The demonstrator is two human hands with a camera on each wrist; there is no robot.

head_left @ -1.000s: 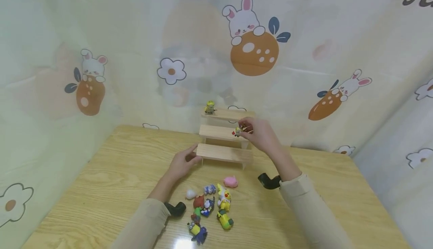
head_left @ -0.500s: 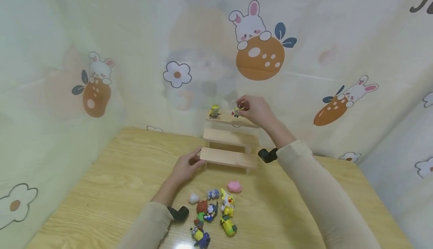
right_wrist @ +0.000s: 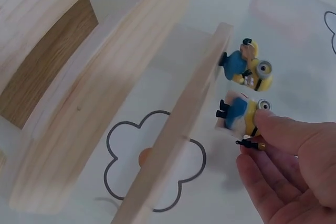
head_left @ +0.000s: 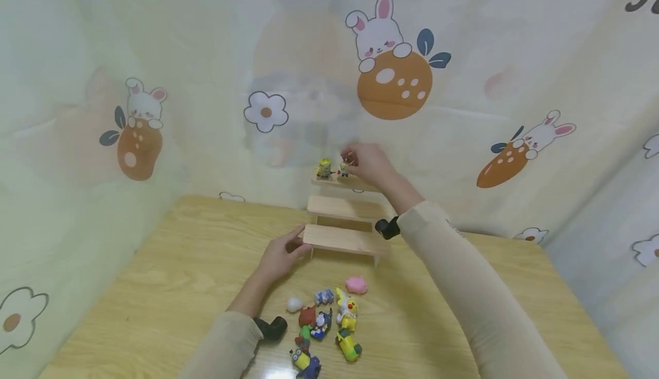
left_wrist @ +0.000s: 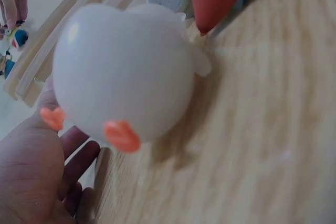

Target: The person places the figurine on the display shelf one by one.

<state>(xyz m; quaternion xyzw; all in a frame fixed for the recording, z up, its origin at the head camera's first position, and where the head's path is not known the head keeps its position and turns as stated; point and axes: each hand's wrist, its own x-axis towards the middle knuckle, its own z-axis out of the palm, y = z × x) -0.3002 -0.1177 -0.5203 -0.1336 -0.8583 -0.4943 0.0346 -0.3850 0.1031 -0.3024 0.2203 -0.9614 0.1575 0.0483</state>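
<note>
- Left hand (head_left: 280, 256) rests on the table (head_left: 154, 287), fingers curled round the left end of the bottom step (head_left: 342, 239) of a wooden stair shelf.
- Small toys (head_left: 324, 322) lie in a heap on the table, near the sleeves.
- First minion (head_left: 324, 167) stands on the top step (head_left: 342, 181).
- Right hand (head_left: 366, 163) pinches a second minion (right_wrist: 239, 115), set on the top step just right of the first.

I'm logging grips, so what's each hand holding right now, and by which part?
The right hand pinches a minion by its head, on the top step. The left hand grips the stand at its bottom step's end.
</note>
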